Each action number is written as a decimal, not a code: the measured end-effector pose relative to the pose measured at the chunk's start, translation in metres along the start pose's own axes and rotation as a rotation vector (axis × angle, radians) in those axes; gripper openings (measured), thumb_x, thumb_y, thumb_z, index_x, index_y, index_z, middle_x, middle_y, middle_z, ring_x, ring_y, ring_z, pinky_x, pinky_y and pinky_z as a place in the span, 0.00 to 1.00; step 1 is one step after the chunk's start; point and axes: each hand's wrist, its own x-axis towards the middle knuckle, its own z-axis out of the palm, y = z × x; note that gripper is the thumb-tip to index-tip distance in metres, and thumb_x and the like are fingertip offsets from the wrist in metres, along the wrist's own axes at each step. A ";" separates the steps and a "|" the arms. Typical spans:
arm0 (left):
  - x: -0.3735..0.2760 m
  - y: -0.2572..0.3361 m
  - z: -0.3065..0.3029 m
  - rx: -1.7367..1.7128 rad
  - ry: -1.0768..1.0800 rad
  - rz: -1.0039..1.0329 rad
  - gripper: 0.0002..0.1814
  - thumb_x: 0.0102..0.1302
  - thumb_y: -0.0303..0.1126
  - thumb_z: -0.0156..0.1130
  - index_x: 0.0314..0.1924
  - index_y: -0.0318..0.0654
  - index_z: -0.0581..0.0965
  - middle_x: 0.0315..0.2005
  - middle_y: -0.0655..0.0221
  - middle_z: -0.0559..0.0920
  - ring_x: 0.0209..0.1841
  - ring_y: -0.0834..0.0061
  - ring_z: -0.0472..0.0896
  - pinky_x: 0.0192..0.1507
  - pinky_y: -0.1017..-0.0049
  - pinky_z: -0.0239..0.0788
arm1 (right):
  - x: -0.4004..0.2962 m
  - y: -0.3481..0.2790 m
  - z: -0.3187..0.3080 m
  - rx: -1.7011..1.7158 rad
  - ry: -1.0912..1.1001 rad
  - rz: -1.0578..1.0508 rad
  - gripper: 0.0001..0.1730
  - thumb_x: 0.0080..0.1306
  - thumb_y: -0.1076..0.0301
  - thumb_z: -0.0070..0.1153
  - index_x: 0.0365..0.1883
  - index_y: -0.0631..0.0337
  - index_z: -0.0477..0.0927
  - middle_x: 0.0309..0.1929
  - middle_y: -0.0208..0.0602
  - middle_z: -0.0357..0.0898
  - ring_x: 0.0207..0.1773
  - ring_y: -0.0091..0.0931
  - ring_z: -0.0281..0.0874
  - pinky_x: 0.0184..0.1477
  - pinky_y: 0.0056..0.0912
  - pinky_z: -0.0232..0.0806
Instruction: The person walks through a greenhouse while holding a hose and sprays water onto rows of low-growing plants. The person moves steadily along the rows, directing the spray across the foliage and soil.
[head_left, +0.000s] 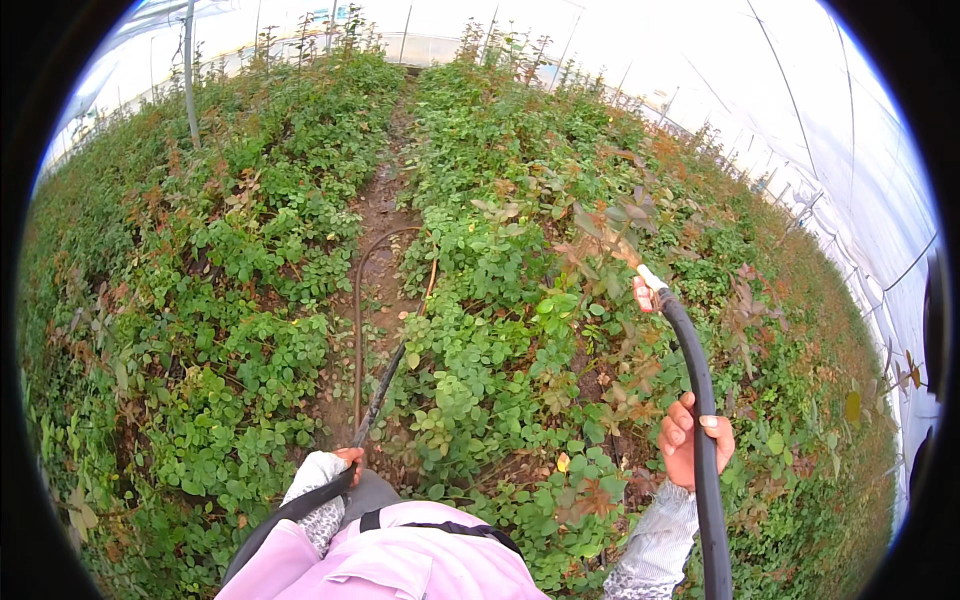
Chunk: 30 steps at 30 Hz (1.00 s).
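Observation:
My right hand (696, 442) grips a thick black hose (702, 375) that rises from the bottom edge and bends up and to the left. A white nozzle (651, 277) caps its upper end, with a red and white piece (643, 294) beside it. Brownish spray appears to leave the nozzle over the leafy plants. Low at the left, my left hand (350, 461) is closed around another stretch of black hose (319, 499), which runs on forward as a dirty length toward the path. Whether both stretches are one hose is hidden.
A narrow muddy path (382, 202) runs away between dense beds of rose-like plants (262, 337). On it lies a brown hose (358, 315) in a loop. A metal post (190, 82) stands at the left. White plastic sheeting (840, 112) walls the right side.

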 end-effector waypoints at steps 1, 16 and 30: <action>-0.002 0.000 -0.002 0.002 0.005 -0.002 0.16 0.69 0.46 0.57 0.32 0.42 0.69 0.17 0.65 0.72 0.14 0.70 0.67 0.14 0.68 0.59 | 0.002 0.000 0.002 -0.006 -0.006 -0.004 0.21 0.63 0.68 0.47 0.53 0.69 0.71 0.35 0.41 0.74 0.37 0.36 0.75 0.35 0.42 0.74; -0.001 -0.010 -0.002 0.272 -0.012 0.068 0.18 0.69 0.47 0.57 0.34 0.39 0.71 0.16 0.65 0.74 0.14 0.69 0.73 0.16 0.67 0.63 | -0.085 0.009 -0.040 0.080 0.318 0.083 0.21 0.64 0.67 0.50 0.53 0.69 0.69 0.37 0.40 0.70 0.38 0.35 0.70 0.38 0.41 0.70; 0.009 -0.019 -0.006 0.412 -0.145 0.110 0.20 0.69 0.49 0.54 0.29 0.40 0.70 0.15 0.63 0.76 0.17 0.65 0.76 0.21 0.64 0.68 | -0.076 0.076 0.008 0.244 0.202 0.459 0.21 0.65 0.64 0.52 0.53 0.65 0.66 0.38 0.40 0.69 0.41 0.34 0.69 0.48 0.40 0.70</action>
